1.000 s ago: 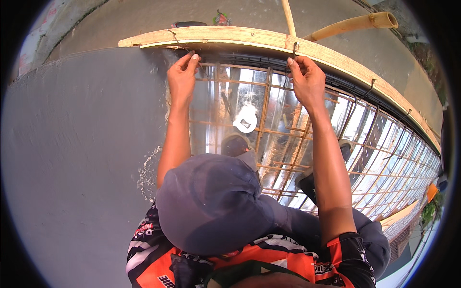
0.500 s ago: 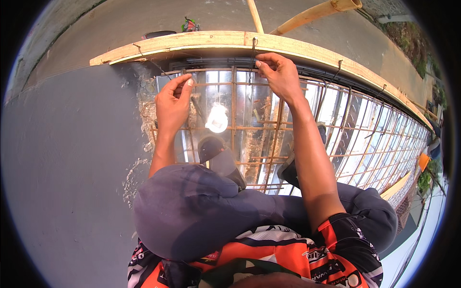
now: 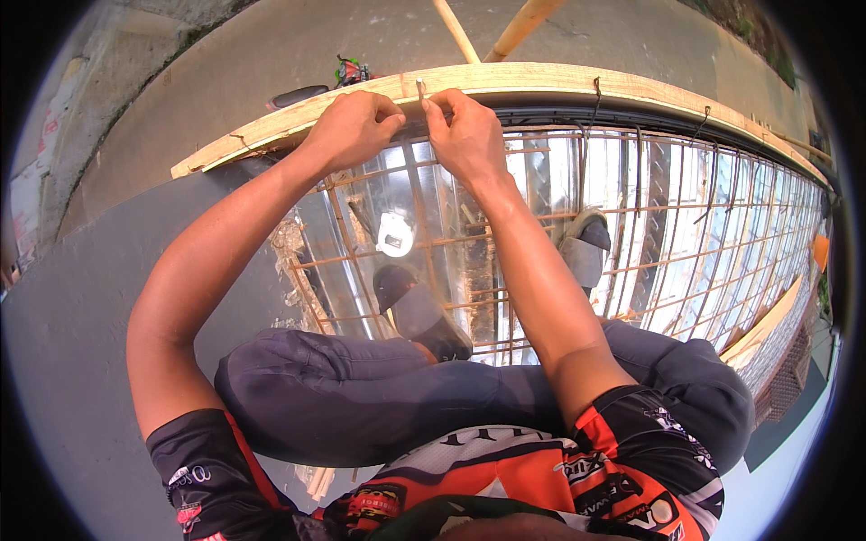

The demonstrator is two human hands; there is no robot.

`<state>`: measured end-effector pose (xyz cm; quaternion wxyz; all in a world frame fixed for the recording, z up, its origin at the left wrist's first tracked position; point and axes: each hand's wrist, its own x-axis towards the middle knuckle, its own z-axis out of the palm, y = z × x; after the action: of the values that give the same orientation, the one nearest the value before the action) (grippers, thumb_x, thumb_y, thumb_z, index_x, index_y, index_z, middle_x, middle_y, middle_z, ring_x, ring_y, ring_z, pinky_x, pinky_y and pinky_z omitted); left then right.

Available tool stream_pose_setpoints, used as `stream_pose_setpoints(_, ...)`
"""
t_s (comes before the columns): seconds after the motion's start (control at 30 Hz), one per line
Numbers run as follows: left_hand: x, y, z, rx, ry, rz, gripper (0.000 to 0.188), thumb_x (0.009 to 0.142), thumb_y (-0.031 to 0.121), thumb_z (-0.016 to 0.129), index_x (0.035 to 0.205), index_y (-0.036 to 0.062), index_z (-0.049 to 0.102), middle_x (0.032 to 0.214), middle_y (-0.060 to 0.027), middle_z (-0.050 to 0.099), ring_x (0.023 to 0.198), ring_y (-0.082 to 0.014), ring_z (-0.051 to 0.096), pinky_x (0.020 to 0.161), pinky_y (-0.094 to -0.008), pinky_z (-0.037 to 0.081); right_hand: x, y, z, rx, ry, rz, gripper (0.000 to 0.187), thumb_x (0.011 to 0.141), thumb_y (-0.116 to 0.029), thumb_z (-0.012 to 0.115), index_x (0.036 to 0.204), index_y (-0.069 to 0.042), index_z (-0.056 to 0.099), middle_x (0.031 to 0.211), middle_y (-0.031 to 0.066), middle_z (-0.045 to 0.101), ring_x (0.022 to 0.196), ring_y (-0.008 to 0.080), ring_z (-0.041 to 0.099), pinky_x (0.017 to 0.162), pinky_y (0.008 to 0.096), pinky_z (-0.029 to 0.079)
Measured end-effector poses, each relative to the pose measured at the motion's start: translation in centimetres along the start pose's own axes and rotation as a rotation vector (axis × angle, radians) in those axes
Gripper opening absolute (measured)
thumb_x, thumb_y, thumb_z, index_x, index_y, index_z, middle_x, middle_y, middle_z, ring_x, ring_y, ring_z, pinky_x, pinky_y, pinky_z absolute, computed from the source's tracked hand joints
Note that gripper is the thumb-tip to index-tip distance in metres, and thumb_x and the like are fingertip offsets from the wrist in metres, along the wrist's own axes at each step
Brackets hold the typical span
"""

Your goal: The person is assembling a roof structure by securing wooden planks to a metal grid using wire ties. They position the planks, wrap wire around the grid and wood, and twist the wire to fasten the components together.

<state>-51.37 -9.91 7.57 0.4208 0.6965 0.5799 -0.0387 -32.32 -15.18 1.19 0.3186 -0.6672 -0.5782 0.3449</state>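
Observation:
My right hand [image 3: 466, 135] is at the wooden plank [image 3: 541, 79], its thumb and fingers closed in a pinch round a dark tie wire [image 3: 420, 87] that loops over the plank's edge. Close beside it on the left, my left hand [image 3: 354, 131] has its fingers curled in, thumb and fingertips turned toward the same wire. Whatever it may hold is hidden. Below both hands spreads a grid of rusty steel bars [image 3: 439, 239] over shiny metal sheeting [image 3: 397, 185].
More tie wires [image 3: 595, 90] hang over the plank to the right. Two bamboo poles [image 3: 519, 27] meet its far side. A grey wall surface [image 3: 135, 261] lies at the left. My shoes [image 3: 419, 311] rest among the bars. Beyond the plank lies a paved surface [image 3: 298, 54].
My left hand has moved up and right, from above the bars to beside the right hand. The right hand remains at its wire. The view has shifted, so that wire appears farther left.

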Motion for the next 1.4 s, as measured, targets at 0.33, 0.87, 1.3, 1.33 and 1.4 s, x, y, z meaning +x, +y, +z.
stream_pose_setpoints(0.33, 0.7, -2.4, 8.2, -0.940, 0.082, -0.191, 0.030, 0.114, 0.027, 0.065, 0.130, 0.0045, 0.075, 0.083, 0.0043, 0.062, 0.061, -0.0039, 0.045, 0.053, -0.0216, 0.038, 0.3, 2.4, 2.4, 0.889, -0.083, 0.651, 0.018, 0.102, -0.018, 0.080, 0.105, 0.000, 0.079, 0.090, 0.0058, 0.080, 0.069, 0.0116, 0.072, 0.058, 0.0258, 0.054)
stream_pose_setpoints(0.87, 1.8, -3.6, 9.6, -1.127, 0.178, -0.188, 0.022, 0.112, 0.028, 0.069, 0.107, 0.0080, 0.077, 0.077, 0.0066, 0.058, 0.055, -0.0032, 0.039, 0.049, -0.0215, 0.030, -1.2, 3.0, 3.4, 0.869, -0.207, 0.416, 0.022, 0.102, -0.005, 0.068, 0.122, 0.001, 0.077, 0.104, 0.0061, 0.077, 0.084, 0.0112, 0.070, 0.070, 0.0273, 0.060)
stream_pose_setpoints(1.3, 1.5, -0.6, 7.9, -0.447, 0.582, -0.014, 0.030, 0.097, 0.030, 0.084, 0.111, 0.0032, 0.082, 0.068, 0.0018, 0.064, 0.062, -0.0077, 0.056, 0.060, -0.0300, 0.047, 1.5, -1.1, -2.8, -0.032, -0.191, 0.112, 0.039, 0.099, -0.032, 0.071, 0.121, -0.001, 0.080, 0.101, 0.0211, 0.082, 0.099, 0.0374, 0.080, 0.092, 0.0438, 0.061)
stream_pose_setpoints(1.33, 1.8, -0.5, 7.9, -0.484, 0.563, -0.050, 0.028, 0.097, 0.029, 0.084, 0.109, 0.0033, 0.081, 0.068, 0.0016, 0.065, 0.062, -0.0078, 0.057, 0.060, -0.0303, 0.048, 1.8, -1.7, -2.9, -0.063, -0.179, 0.094, 0.038, 0.099, -0.032, 0.071, 0.120, -0.002, 0.080, 0.101, 0.0202, 0.083, 0.099, 0.0370, 0.080, 0.092, 0.0437, 0.061)
stream_pose_setpoints(1.4, 2.2, -0.1, 7.9, -0.555, 0.525, -0.122, 0.026, 0.098, 0.028, 0.083, 0.105, 0.0036, 0.081, 0.070, 0.0012, 0.066, 0.063, -0.0079, 0.057, 0.061, -0.0310, 0.048, 2.6, -2.7, -2.9, -0.124, -0.153, 0.058, 0.037, 0.099, -0.032, 0.070, 0.118, -0.002, 0.081, 0.103, 0.0184, 0.083, 0.098, 0.0361, 0.080, 0.092, 0.0436, 0.062)
